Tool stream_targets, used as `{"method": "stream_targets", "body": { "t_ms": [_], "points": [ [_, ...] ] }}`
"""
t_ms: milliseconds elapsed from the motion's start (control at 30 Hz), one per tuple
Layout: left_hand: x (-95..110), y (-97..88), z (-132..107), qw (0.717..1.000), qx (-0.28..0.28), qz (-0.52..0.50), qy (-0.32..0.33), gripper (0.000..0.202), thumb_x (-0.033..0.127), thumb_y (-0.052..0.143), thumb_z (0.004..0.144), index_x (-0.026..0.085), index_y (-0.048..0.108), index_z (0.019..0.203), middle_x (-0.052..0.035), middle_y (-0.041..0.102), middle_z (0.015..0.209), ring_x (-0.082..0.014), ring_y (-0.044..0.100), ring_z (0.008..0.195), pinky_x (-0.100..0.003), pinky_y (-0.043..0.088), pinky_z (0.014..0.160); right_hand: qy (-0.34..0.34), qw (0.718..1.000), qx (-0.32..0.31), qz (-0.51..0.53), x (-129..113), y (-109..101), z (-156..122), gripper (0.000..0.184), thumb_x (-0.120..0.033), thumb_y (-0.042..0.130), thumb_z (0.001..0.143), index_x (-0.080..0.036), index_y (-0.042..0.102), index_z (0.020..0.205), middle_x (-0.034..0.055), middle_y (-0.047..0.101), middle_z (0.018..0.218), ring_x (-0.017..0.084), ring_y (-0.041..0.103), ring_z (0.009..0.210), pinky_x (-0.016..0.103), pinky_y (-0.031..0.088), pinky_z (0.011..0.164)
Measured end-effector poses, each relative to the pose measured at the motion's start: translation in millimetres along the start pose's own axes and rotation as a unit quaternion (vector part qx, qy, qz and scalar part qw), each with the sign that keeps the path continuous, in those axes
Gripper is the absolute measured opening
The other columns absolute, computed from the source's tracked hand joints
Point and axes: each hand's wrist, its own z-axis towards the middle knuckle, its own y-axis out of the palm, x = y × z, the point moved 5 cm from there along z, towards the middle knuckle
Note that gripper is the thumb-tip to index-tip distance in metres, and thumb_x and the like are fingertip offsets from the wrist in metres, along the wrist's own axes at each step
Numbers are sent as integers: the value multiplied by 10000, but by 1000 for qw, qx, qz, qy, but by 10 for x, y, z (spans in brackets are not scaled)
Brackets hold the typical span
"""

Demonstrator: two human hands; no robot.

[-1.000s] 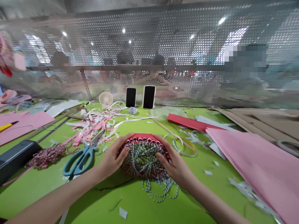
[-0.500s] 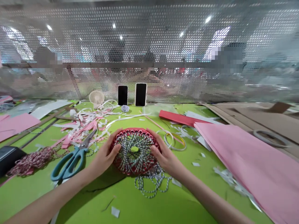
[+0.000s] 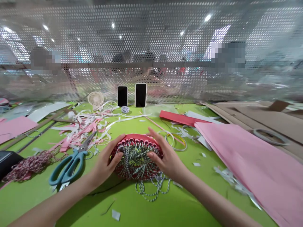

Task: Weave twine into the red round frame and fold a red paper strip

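Observation:
Between my hands is a round red cord-laced piece (image 3: pixel 137 160), its rim set with pink-red loops and its face crossed by green-and-white twisted cord. My left hand (image 3: pixel 110 160) grips its left side, thumb on the laced face and fingers behind the rim. On the right side, my right hand (image 3: pixel 167 157) holds it with the thumb pressed on the cords and the index finger raised off the rim. Loose twisted cord (image 3: pixel 151 190) trails from its lower edge onto the green table. Blue-handled scissors (image 3: pixel 71 167) lie left of my left hand.
Pink sheets (image 3: pixel 236 157) and cardboard (image 3: pixel 253 118) lie at the right. Tape rolls (image 3: pixel 176 142) and a red strip (image 3: pixel 182 118) are beyond my right hand. Paper scraps (image 3: pixel 82 126) and maroon cord (image 3: pixel 30 165) cover the left. Two phones (image 3: pixel 141 95) stand by a perforated screen (image 3: pixel 151 37).
The round piece has tilted, with its far rim raised, and its centre hole no longer shows. My right index finger has lifted from the rim. The view has shifted slightly.

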Motion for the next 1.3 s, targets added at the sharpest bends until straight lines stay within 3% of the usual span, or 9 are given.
{"method": "stream_targets", "body": {
  "t_ms": [200,333,500,567,700,833,933,1100,1300],
  "points": [
    [-17,13,-7,1000,-5,3,-19,386,323,392,846,235,394,1222,-78,536,1195,-229,496,1073,-373,403,908,-8,999,-30,10,-29,24,-3,403,-430,400,842,-277,406,1215,86,569,1082,238,538,992,443,462,808],
    [-8,10,-3,1000,-7,0,-14,385,320,386,850,235,388,1226,-79,525,1207,-232,474,1101,-372,388,925,-4,1000,-9,-2,-48,-11,3,458,-457,435,818,-282,369,1236,99,502,1192,264,482,1080,478,426,857],
    [-8,8,2,1000,-7,-6,-28,398,328,378,851,241,375,1239,-86,526,1199,-242,489,1075,-388,400,906,6,1000,-13,18,-19,-19,9,422,-451,422,827,-272,399,1208,94,519,1153,240,520,1025,443,456,828],
    [-5,11,6,1000,-7,-11,-26,402,357,373,853,239,371,1238,-89,524,1193,-245,485,1079,-385,396,908,11,999,2,33,3,-26,7,440,-453,424,825,-273,379,1224,96,489,1208,246,503,1060,453,444,847],
    [-36,30,28,997,-17,-76,-29,531,486,371,830,233,270,1286,-107,550,1130,-249,538,989,-376,446,831,41,997,-41,59,52,31,5,389,-409,402,848,-281,400,1215,72,541,1182,234,532,1033,450,448,847],
    [-116,94,46,983,-60,-165,-43,719,571,407,773,221,132,1338,-148,507,1174,-236,576,904,-350,484,763,74,994,33,69,96,-47,26,388,-410,389,853,-299,393,1225,58,574,1135,234,538,1028,463,436,857],
    [-191,138,46,986,-80,-127,-69,650,513,396,804,169,203,1321,-154,524,1170,-245,560,944,-356,466,811,67,993,69,70,104,-76,37,420,-419,370,857,-302,348,1260,69,551,1166,230,522,1053,465,409,890],
    [-255,98,64,986,-65,10,-153,427,431,385,809,117,467,1087,-106,644,889,-246,583,816,-378,456,732,99,993,-2,66,193,-7,36,512,-502,381,825,-294,312,1288,99,492,1236,269,433,1154,523,324,948],
    [-107,37,84,989,-66,-6,-134,321,447,395,789,160,519,861,-36,607,721,-163,536,636,-276,418,584,91,986,-39,132,176,24,25,463,-490,321,852,-308,333,1277,62,506,1226,209,456,1137,449,334,974]
  ]
}}
